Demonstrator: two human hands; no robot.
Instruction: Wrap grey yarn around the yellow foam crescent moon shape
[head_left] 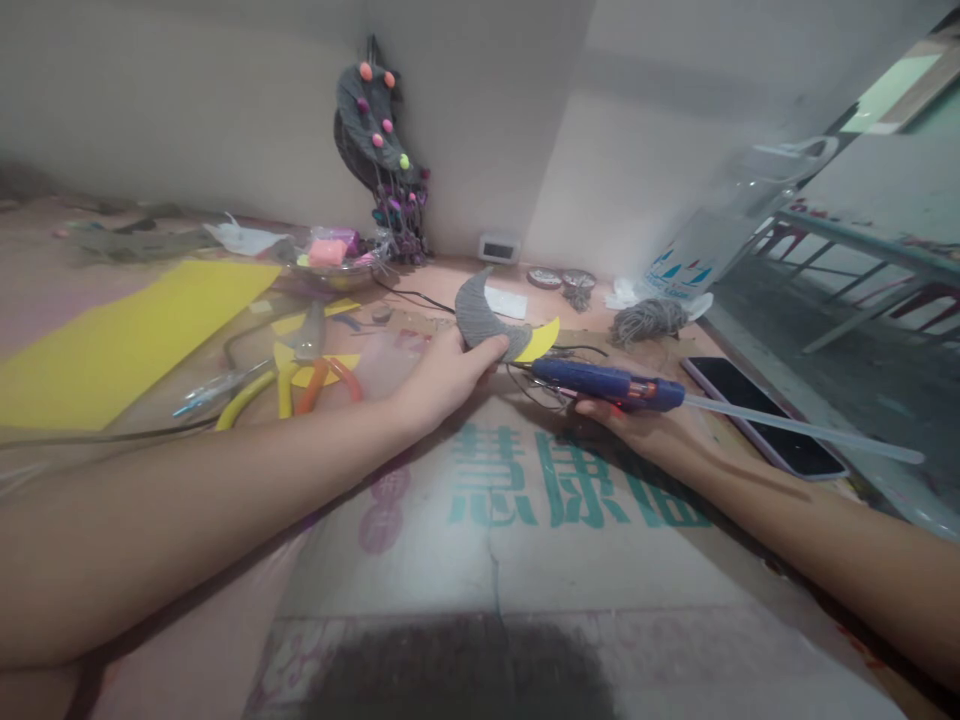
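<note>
Pinched in my left hand (450,372) is a crescent moon (480,312), mostly wrapped in grey yarn. Its right tip still shows bare yellow card (541,341). My right hand (626,425) is closed around a blue hot glue gun (592,380), whose nozzle meets the moon's lower edge near my left thumb; I cannot tell if it touches. A long translucent glue stick (802,424) sticks out of the gun's back end. Some of the right fingers are hidden behind the gun. Beneath both hands lies a printed cardboard sheet (450,570).
Left of my hands are pliers (285,385), orange-handled scissors (322,385) and yellow card (150,335). A bowl of coloured bits (337,270) and a finished-looking grey moon with pompoms (371,125) stand behind. To the right are grey yarn (651,322), a phone (765,415) and a clear jug (712,235).
</note>
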